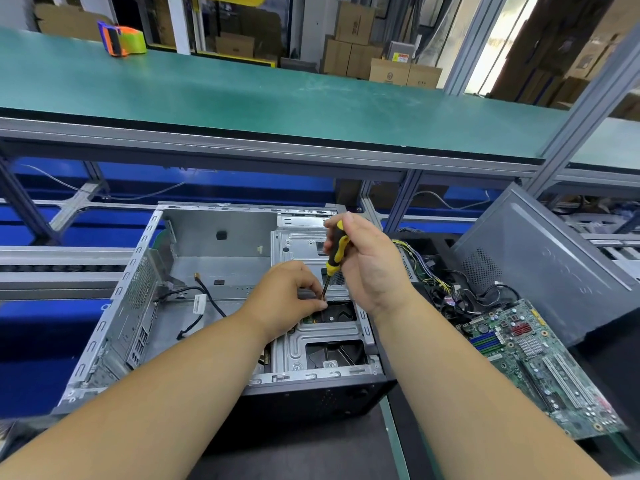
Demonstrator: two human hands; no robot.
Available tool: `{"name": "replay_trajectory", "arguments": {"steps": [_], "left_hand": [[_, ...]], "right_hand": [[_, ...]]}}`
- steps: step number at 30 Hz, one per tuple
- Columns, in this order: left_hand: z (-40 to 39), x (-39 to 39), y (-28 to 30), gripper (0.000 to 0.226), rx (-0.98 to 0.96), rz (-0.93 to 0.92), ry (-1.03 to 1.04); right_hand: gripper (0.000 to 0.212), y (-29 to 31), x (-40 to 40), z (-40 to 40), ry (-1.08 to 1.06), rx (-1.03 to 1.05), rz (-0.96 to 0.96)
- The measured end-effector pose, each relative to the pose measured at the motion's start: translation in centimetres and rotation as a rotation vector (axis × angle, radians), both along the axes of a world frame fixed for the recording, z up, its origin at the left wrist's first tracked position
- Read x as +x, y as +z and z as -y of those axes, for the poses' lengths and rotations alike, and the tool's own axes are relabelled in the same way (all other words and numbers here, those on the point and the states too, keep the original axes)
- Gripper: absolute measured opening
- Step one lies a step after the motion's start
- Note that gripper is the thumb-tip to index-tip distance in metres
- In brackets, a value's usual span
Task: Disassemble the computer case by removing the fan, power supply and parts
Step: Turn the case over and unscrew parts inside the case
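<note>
An open grey computer case (114,320) lies on its side in front of me, its main bay bare except for loose black cables (211,303). My right hand (367,265) grips a yellow-and-black screwdriver (335,252), held upright with its tip down at the silver drive cage (298,344) on the case's right side. My left hand (289,296) is at the tip, its fingers pinched around the shaft's lower end on the cage. What lies under the fingertips is hidden.
A removed green motherboard (540,362) lies to the right of the case, with a tangle of power cables (446,289) behind it. A grey side panel (550,265) leans at far right. Above runs a green-topped shelf (277,98) bearing an orange-green tape dispenser (121,38).
</note>
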State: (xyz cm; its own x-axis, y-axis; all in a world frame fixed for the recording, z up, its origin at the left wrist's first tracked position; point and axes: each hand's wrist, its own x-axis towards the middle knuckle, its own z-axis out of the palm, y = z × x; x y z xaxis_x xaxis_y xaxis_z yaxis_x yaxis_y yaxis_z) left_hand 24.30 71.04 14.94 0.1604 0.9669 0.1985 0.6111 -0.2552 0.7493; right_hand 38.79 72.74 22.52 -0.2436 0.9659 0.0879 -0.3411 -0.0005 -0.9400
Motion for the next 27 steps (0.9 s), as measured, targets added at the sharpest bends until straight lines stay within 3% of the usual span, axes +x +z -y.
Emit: {"name": "replay_trajectory", "arguments": {"steps": [6, 10, 16, 21, 27], "left_hand": [[0.0, 0.0, 0.0, 0.017, -0.001, -0.021, 0.002], [0.1, -0.1, 0.0, 0.012, 0.010, -0.010, -0.005], [0.0, 0.0, 0.1, 0.014, 0.019, -0.010, -0.001], [-0.1, 0.0, -0.1, 0.014, 0.029, -0.012, -0.005], [-0.1, 0.1, -0.1, 0.016, 0.016, 0.005, -0.005]], "right_hand": [[0.017, -0.4, -1.5, 0.1, 0.001, 0.056, -0.004], [0.029, -1.0, -2.3, -0.1, -0.031, 0.079, 0.024], [0.027, -0.8, -1.5, -0.9, 0.001, 0.027, -0.149], [0.020, -0.8, -0.4, -0.7, 0.029, 0.067, -0.006], [0.020, -0.6, 0.3, -0.3, 0.026, 0.028, 0.023]]}}
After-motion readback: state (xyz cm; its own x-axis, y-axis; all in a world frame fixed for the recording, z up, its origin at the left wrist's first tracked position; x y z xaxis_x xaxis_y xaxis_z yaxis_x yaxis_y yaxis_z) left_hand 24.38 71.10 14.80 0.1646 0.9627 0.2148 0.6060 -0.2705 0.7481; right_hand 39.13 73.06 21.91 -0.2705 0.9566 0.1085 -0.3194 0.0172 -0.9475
